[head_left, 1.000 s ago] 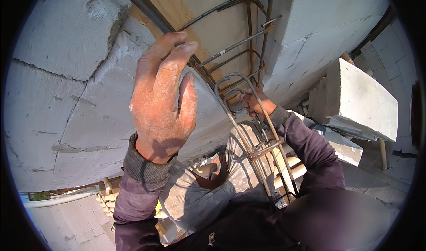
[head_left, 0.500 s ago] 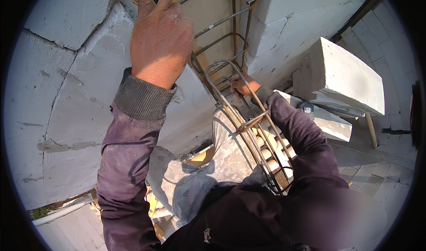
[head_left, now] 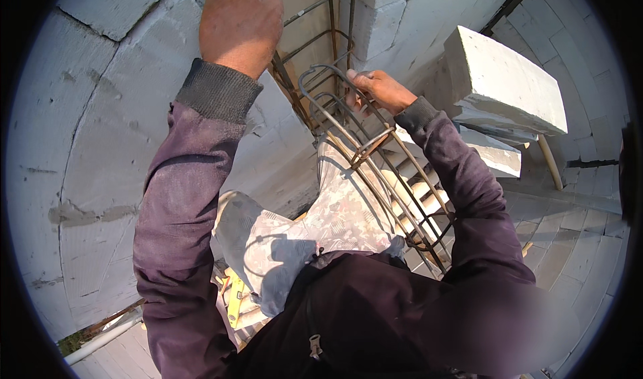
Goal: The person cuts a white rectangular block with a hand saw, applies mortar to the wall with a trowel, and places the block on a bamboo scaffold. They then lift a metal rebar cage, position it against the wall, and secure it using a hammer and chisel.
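Observation:
My left hand [head_left: 240, 27] is raised at the upper left, beside the pale block wall, its fingers closed. A sliver of something dark shows by them; the top of the picture cuts off the rest. My right hand [head_left: 380, 92] is wrapped round the upper end of a loose rebar cage [head_left: 370, 153], with the thumb over a bar. This cage slants down past my leg toward the lower right. Beyond its hooked end, a second set of rusty rebar [head_left: 331, 17] stands in the gap between the walls.
Light block walls rise on the left [head_left: 100, 144] and at the upper right [head_left: 392, 24]. A loose white block [head_left: 506, 84] rests on other blocks to the right, over a wooden pole [head_left: 550, 161]. A yellow spirit level [head_left: 235, 302] lies below by my leg.
My right hand and the rebar cage's upper end have come up a little, and more of that hand shows. The whole view has shifted slightly. My left hand stays raised and closed.

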